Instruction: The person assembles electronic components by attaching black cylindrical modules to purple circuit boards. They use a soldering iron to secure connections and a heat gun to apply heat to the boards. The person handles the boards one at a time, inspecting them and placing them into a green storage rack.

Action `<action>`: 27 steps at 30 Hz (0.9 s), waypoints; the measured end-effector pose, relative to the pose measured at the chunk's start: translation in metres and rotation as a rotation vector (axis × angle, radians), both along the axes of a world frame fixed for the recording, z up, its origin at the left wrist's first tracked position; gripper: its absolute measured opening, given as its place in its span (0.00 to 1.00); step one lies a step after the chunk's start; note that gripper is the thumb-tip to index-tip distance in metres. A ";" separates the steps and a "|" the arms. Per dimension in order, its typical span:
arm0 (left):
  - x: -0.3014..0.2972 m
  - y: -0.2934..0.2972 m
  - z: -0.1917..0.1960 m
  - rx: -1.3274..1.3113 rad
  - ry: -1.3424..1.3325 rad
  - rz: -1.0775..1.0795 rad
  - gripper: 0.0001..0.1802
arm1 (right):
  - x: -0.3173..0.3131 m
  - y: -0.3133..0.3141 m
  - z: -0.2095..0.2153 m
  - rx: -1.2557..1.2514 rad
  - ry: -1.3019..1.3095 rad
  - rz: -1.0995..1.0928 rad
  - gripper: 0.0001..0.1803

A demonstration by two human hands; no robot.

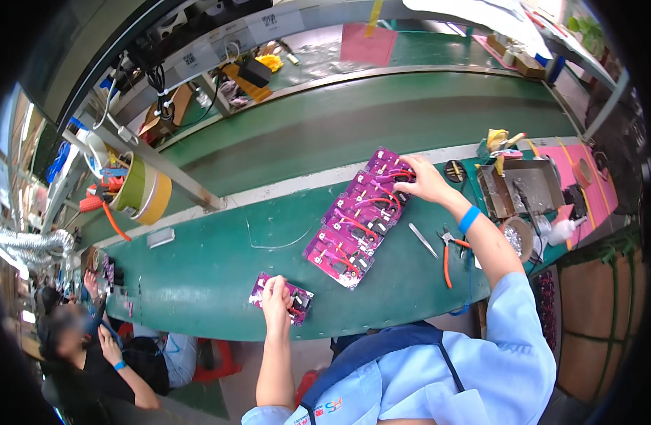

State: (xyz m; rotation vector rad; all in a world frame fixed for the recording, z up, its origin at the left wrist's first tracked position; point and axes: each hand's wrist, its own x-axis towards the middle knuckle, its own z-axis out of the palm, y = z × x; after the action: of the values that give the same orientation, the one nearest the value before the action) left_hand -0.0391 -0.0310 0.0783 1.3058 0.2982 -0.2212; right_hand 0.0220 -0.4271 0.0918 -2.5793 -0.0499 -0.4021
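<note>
A row of several purple circuit boards [354, 219] with red wires lies diagonally on the green bench [219, 262]. My right hand [423, 178], with a blue wristband, rests on the far end of that row, fingers touching the top board's wires. My left hand [276, 296] presses down on a single purple circuit board [297, 301] lying apart near the bench's front edge, fingers curled over it.
Red-handled pliers [447, 251] and tweezers [423, 239] lie right of the boards. A metal tray [518, 185], a small dish of parts [517, 237] and a white bottle [563, 230] stand at the right. Tape rolls [144, 190] hang at left. Another person [98, 354] sits lower left.
</note>
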 end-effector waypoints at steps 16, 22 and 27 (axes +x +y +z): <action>0.057 -0.113 -0.017 0.785 -0.061 -0.357 0.24 | 0.029 0.032 -0.020 -0.154 0.193 0.384 0.14; 0.067 -0.152 0.016 0.595 0.138 -0.458 0.23 | 0.026 0.025 -0.019 -0.149 0.207 0.427 0.20; 0.075 -0.142 -0.003 0.403 0.212 -0.487 0.13 | 0.027 0.029 -0.022 -0.220 0.138 0.398 0.21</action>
State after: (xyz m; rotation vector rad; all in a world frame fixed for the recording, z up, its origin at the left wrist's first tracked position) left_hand 0.0357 -0.1729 0.0754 1.7481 0.2047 -0.7446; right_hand 0.0488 -0.3980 0.0703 -2.7153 -0.5765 -0.0725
